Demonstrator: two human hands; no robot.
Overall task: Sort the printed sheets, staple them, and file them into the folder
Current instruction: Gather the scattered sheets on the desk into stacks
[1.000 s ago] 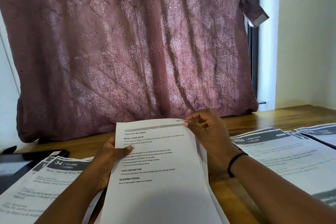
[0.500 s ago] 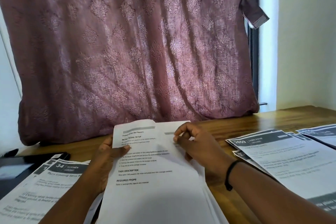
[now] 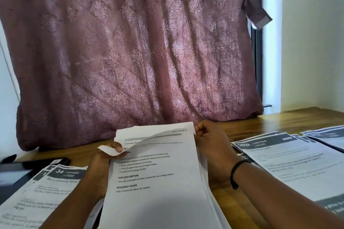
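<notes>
- My left hand (image 3: 106,161) is pinching the curled top-left corner of the white printed top sheet (image 3: 154,173), its long axis running away from me.
- My right hand (image 3: 210,143) is pinching the white paper stack's (image 3: 204,182) top-right corner, directly across.

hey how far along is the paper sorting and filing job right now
Done: sorted piles headed Kitchen and Living Room lie on the table. In hand: the left hand peels a corner of the held stack; the right hand pinches its top edge. Left: stapling, filing; no stapler visible.
</notes>
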